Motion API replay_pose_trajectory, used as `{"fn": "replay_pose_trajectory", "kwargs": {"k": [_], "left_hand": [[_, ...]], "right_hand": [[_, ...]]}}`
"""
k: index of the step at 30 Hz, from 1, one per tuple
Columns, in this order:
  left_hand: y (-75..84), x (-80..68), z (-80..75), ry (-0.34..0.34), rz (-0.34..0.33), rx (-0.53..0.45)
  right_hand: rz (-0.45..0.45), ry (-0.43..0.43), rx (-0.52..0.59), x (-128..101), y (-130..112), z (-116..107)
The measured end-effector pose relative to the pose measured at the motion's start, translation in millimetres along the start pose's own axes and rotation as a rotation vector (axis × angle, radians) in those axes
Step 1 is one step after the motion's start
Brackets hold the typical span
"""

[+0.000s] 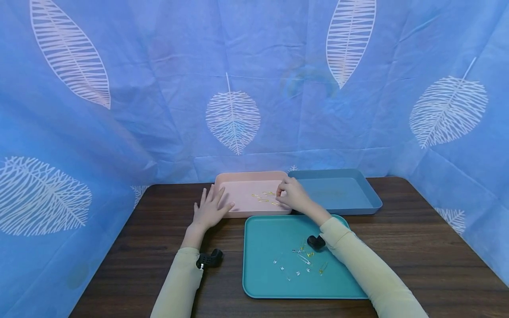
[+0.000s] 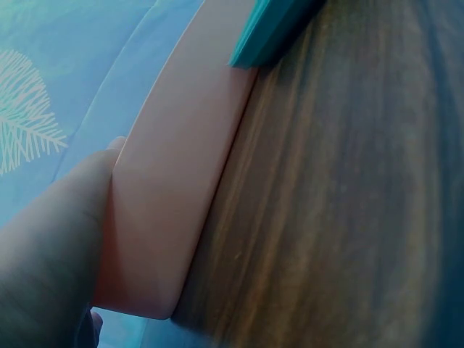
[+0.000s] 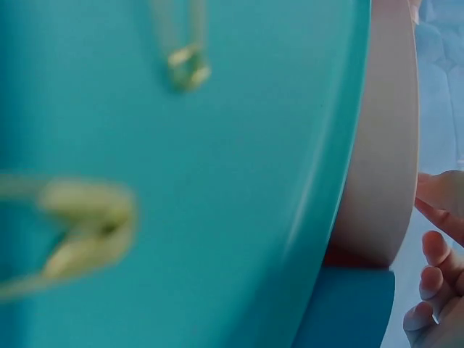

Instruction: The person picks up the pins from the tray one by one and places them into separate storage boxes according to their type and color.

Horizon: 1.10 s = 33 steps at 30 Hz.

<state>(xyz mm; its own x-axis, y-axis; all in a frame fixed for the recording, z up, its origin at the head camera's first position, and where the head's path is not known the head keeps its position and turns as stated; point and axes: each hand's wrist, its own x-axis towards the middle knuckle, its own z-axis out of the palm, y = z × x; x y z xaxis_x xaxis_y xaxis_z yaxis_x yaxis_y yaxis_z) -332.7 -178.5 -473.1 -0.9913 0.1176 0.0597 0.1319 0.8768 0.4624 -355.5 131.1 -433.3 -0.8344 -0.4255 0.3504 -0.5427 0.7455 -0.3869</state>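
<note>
From the head view, the left hand [image 1: 209, 211] is lying flat, fingers spread, against the pink tray [image 1: 242, 179] at its left corner. The right hand [image 1: 292, 194] is curling over the tray's gold pins [image 1: 265, 197]; whether it is pinching one is hidden.

The left wrist view is showing only the tray wall [image 2: 174, 203] and a blurred hand edge.

In the right wrist view, blurred pins [image 3: 185, 65] are lying on the teal tray [image 3: 275, 181], with curled fingertips [image 3: 435, 250] cut off at the frame's edge.

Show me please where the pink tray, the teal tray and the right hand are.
pink tray [image 1: 242, 177]: head view, on its far rim.
teal tray [image 1: 262, 247]: head view, on its bare floor, left part.
right hand [image 1: 293, 196]: head view, on the back of the hand.
</note>
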Motion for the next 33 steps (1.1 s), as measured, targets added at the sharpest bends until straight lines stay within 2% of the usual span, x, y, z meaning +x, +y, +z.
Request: {"fn": "replay_pose_trajectory", "kwargs": {"k": [11,20,33], "left_hand": [[-0.8,0.1,0.0,-0.002,0.003,-0.014],[-0.8,-0.1,0.0,0.008,0.011,-0.019],[1.3,-0.9,0.0,0.011,0.003,-0.022]], "right_hand": [[-0.026,-0.006,0.022,-25,5,-15],[-0.062,-0.050,0.018,-46,8,-23],[-0.111,-0.212,0.059,-74,16,-33]]}}
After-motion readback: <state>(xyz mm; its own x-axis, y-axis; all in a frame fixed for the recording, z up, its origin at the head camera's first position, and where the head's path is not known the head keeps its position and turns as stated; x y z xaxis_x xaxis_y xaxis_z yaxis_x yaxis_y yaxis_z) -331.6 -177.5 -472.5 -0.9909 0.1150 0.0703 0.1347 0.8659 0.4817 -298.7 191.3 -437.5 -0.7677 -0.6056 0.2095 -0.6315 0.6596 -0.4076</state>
